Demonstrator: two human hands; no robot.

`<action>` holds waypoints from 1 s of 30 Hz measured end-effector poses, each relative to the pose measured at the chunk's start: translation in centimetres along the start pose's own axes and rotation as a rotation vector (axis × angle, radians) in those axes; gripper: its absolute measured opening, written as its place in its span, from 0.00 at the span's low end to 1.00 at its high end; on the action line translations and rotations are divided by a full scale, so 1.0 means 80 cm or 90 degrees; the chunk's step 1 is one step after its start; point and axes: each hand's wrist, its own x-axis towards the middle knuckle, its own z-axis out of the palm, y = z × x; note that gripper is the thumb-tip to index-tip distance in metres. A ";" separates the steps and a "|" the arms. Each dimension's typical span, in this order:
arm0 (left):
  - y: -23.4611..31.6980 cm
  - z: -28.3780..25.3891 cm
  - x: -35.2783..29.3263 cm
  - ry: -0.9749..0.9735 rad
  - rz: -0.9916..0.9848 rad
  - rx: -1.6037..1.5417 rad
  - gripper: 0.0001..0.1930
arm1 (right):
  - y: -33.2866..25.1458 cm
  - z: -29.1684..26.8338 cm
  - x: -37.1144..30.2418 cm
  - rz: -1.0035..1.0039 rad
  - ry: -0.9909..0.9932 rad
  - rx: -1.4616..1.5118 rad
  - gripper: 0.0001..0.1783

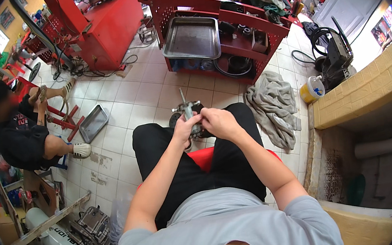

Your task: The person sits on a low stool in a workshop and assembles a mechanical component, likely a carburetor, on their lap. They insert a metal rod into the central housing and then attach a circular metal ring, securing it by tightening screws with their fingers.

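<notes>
Between my knees I hold a grey metal machine part (186, 108) with small arms at its sides and a thin rod pointing away from me. My left hand (184, 128) is wrapped round its near end. Close against it, my right hand (221, 123) is closed, with bent fingers at the part's right side. What the right fingertips pinch is hidden. A dark round piece (174, 120) shows just left of the part, low between my legs.
Ahead stands a red tool cart (181, 1) with wrenches and a metal tray (191, 37). A grey cloth (272, 108) and a yellow tub (310, 91) lie to the right. At left, another person (20, 129) sits near a floor tray (94, 122). An engine part (91, 228) is at lower left.
</notes>
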 end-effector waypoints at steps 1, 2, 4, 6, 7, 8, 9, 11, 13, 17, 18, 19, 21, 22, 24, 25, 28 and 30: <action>-0.003 -0.005 -0.009 0.012 -0.009 0.001 0.09 | 0.002 0.004 -0.005 -0.031 -0.009 -0.004 0.09; -0.002 -0.005 -0.024 0.031 -0.020 0.001 0.10 | -0.001 0.007 -0.009 -0.062 -0.022 -0.004 0.08; 0.008 -0.008 -0.024 0.008 0.012 0.037 0.12 | -0.001 0.003 -0.003 -0.092 -0.025 0.017 0.08; 0.012 -0.019 -0.028 -0.027 0.046 0.080 0.12 | -0.004 0.003 -0.001 -0.125 -0.028 0.048 0.08; 0.016 -0.020 -0.030 -0.035 0.052 0.075 0.13 | -0.007 -0.002 0.001 -0.119 -0.034 0.048 0.08; 0.023 -0.011 -0.039 -0.031 0.041 0.064 0.13 | -0.011 -0.008 0.001 -0.096 -0.028 0.035 0.08; 0.025 -0.008 -0.043 -0.042 0.057 0.022 0.13 | -0.013 -0.012 0.004 -0.077 -0.016 0.082 0.08; 0.020 -0.008 -0.047 -0.040 0.088 -0.027 0.12 | -0.010 -0.006 0.008 -0.070 -0.008 0.147 0.09; 0.012 -0.010 -0.048 -0.008 0.098 -0.022 0.10 | -0.007 0.002 0.006 -0.091 -0.045 0.160 0.08; -0.002 -0.022 -0.050 0.016 0.054 -0.034 0.09 | 0.004 0.015 0.001 -0.108 -0.051 0.139 0.09; -0.002 -0.022 -0.050 0.017 0.042 -0.037 0.09 | 0.007 0.016 0.000 -0.121 -0.054 0.150 0.09; -0.003 -0.021 -0.051 0.017 0.024 -0.059 0.10 | 0.009 0.015 -0.003 -0.104 -0.076 0.177 0.09; -0.005 -0.018 -0.048 0.001 -0.004 -0.053 0.09 | 0.020 0.021 -0.003 -0.103 -0.105 0.219 0.08; -0.008 -0.017 -0.048 -0.005 -0.027 -0.055 0.08 | 0.024 0.022 -0.003 -0.108 -0.102 0.206 0.08; -0.014 -0.017 -0.043 -0.001 -0.028 -0.052 0.07 | 0.025 0.015 -0.004 -0.112 -0.097 0.178 0.08; -0.016 -0.019 -0.043 0.001 -0.029 -0.050 0.06 | 0.023 0.012 -0.002 -0.101 -0.106 0.166 0.07; -0.014 -0.016 -0.042 0.014 -0.063 -0.031 0.07 | 0.028 0.013 -0.004 -0.122 -0.098 0.147 0.07; -0.014 -0.015 -0.042 0.025 -0.097 -0.053 0.08 | 0.027 0.012 -0.004 -0.114 -0.094 0.114 0.07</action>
